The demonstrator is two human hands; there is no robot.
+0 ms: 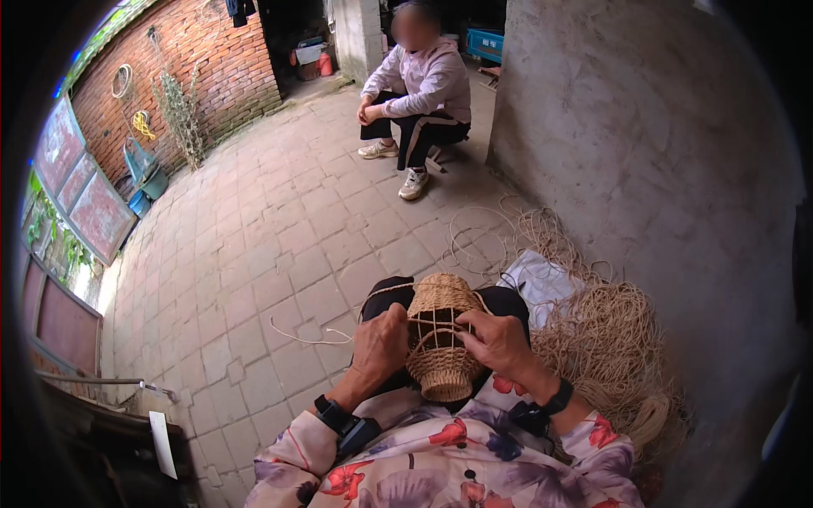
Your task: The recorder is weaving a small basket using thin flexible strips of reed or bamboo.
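A small tan woven straw basket (444, 372) lies in my lap between my knees, its round base toward me. Both ends are tightly woven; the middle is an open lattice of upright cords with a dark hollow behind. My left hand (378, 347) is closed at the lattice's left side, on a straw cord (312, 341) whose loose ends trail out leftward. At the right side my right hand (498, 342) pinches the lattice strands between thumb and fingers. What lies inside each grip is partly hidden by the fingers.
A large heap of loose straw cord (605, 356) lies to my right by the grey wall (652, 144), with a white sheet (542, 284) beneath part of it. Ahead, a person (428, 85) sits on a low stool. Paving (246, 279) stretches left toward a metal gate (85, 178).
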